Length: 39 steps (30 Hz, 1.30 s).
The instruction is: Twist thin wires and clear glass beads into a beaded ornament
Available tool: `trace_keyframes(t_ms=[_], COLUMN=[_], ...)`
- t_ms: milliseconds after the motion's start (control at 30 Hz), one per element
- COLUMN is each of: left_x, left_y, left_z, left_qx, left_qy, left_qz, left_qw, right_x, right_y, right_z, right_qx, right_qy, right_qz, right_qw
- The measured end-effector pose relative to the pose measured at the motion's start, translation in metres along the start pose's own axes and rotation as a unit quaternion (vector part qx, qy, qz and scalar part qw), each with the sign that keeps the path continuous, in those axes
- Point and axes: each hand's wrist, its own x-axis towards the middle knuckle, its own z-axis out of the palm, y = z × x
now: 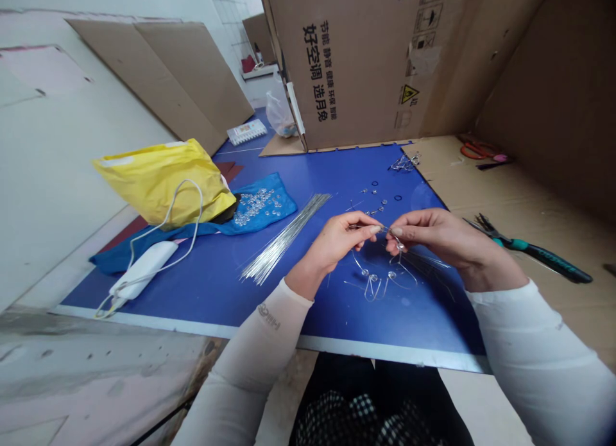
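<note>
Two narrow grips: left hand (337, 244) & right hand (450, 234) pinch beaded wire frame (373, 285) over blue board (192, 305); loose wire rods (282, 240) nearby.

**Cardboard corner beside a tiled wall**

Flattened cardboard sheets (158, 80) lean against a pale wall (58, 151) on the left, and white wall tiles (226, 16) rise beyond them. A large printed carton (346, 67) stands upright ahead, with more brown cardboard (553, 99) closing off the right. A small white ledge (257, 74) sits far back. The light is soft and even.
</note>
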Motion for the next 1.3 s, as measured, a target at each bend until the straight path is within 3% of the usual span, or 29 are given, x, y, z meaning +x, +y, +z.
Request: trace_keyframes(t_ms=[1300], left_x=[-0.0045], left_y=[0.0043], left_z=[0.0043], left_qx=[0.036], left_qy=[0.006], left_qz=[-0.048], left_qw=[0.998], right_x=[0.0036], right_y=[0.0031], right_z=[0.001], right_qx=[-0.003], right_qy=[0.016], right_qz=[-0.021], right_qw=[1.0])
